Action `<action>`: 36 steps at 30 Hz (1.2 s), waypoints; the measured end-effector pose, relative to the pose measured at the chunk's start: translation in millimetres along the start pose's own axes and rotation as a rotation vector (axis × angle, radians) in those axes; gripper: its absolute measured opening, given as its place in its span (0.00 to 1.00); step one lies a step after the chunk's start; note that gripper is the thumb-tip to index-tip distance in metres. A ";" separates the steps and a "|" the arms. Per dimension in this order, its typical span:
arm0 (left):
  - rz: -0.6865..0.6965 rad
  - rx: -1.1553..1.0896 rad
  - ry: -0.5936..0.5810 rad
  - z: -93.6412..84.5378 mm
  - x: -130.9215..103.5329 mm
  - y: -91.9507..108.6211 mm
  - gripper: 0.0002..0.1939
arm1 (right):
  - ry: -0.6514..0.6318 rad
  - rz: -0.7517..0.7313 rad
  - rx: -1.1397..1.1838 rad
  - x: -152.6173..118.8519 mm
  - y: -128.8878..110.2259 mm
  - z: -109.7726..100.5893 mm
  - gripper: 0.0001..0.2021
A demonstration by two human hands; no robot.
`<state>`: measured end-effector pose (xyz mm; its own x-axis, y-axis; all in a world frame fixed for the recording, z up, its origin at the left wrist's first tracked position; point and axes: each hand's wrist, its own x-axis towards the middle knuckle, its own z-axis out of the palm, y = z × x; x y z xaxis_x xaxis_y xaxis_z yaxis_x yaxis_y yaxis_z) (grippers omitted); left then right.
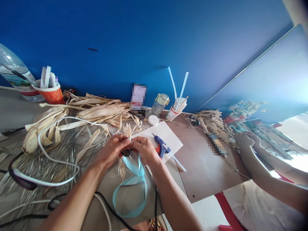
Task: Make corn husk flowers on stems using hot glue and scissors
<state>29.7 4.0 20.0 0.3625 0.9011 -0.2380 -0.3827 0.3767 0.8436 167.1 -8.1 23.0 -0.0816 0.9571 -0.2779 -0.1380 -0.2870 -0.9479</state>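
My left hand is closed in a pinch at the base of a small pale flower that looks made of dried corn husk. Close against it, my right hand pinches at the same base, where a light blue ribbon runs up into the fingers. The ribbon hangs below both hands in a wide loop. Fingers hide the exact spot where ribbon and flower meet. Just right of my right hand, a blue glue gun with a clear glue stick in its back lies on white paper.
Dried corn husks and a bundle of thin wires spread over the left side. A white cable loops across them. Behind stand a glass jar, a paper cup and an orange cup. Another person's hands work at right.
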 end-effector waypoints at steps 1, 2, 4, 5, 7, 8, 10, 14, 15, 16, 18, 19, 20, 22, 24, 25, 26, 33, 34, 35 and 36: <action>-0.010 0.000 0.009 0.0 -0.1 0.6 0.15 | -0.012 -0.001 -0.008 0.5 0.8 -0.3 0.09; -0.017 0.008 0.021 -0.4 -0.1 0.7 0.15 | -0.021 -0.004 -0.025 1.0 1.7 -0.7 0.08; -0.027 0.045 0.049 -2.2 0.9 -0.6 0.14 | -0.020 -0.009 -0.092 2.1 4.0 -1.8 0.08; -0.030 0.076 0.066 -3.4 1.8 -1.9 0.13 | -0.005 -0.008 -0.139 2.5 4.9 -2.5 0.08; -0.038 0.168 0.105 -6.1 4.1 -5.1 0.12 | 0.051 -0.016 -0.260 2.8 5.9 -4.0 0.08; -0.040 0.219 0.124 -7.5 5.4 -6.8 0.11 | 0.088 -0.030 -0.331 2.7 5.8 -4.8 0.08; -0.027 0.299 0.151 -9.9 7.6 -9.5 0.09 | 0.147 -0.066 -0.452 2.0 4.6 -6.1 0.06; 0.011 0.318 0.132 -12.3 8.1 -9.5 0.10 | 0.114 -0.035 -0.364 0.0 0.6 -8.4 0.06; 0.000 0.298 0.120 -12.4 7.4 -8.6 0.11 | 0.072 -0.010 -0.276 -0.3 -0.5 -8.8 0.07; -0.015 0.270 0.110 -12.4 6.6 -7.6 0.12 | 0.029 0.015 -0.181 -0.6 -1.7 -9.2 0.08; -0.045 0.218 0.098 -12.2 4.8 -5.7 0.14 | -0.039 0.063 0.001 -0.8 -4.1 -9.5 0.12; -0.057 0.205 0.096 -12.2 4.2 -5.0 0.14 | -0.058 0.088 0.077 -0.7 -5.1 -9.5 0.13; -0.066 0.201 0.095 -12.2 3.8 -4.5 0.15 | -0.067 0.112 0.135 -0.6 -5.8 -9.5 0.14; -0.082 0.199 0.100 -12.6 3.6 -3.9 0.16 | -0.066 0.137 0.188 -0.4 -6.4 -9.7 0.15; -0.087 0.172 0.095 -13.1 4.2 -3.8 0.16 | -0.048 0.102 0.152 -0.2 -6.2 -11.0 0.16; -0.083 0.151 0.094 -13.2 4.6 -3.8 0.16 | -0.030 0.061 0.097 -0.2 -6.3 -12.2 0.15; -0.076 0.130 0.094 -13.4 5.0 -3.8 0.16 | -0.007 0.011 0.018 -0.5 -6.8 -13.6 0.14; -0.093 0.077 0.052 -14.6 5.8 -1.0 0.18 | 0.323 -0.326 -0.475 -24.3 -36.4 -31.0 0.13; -0.098 0.069 0.045 -15.0 5.6 -0.3 0.18 | 0.321 -0.318 -0.463 -33.4 -41.7 -36.2 0.15; -0.103 0.064 0.046 -15.3 5.3 0.3 0.18 | 0.295 -0.300 -0.449 -43.8 -45.4 -42.4 0.16; -0.110 0.063 0.052 -15.5 5.0 0.8 0.18 | 0.284 -0.295 -0.430 -54.8 -46.8 -49.8 0.18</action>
<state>18.0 12.1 12.0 0.3544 0.8656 -0.3537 -0.2884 0.4610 0.8392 227.2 -45.2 74.8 0.1749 0.9841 0.0323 0.3028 -0.0226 -0.9528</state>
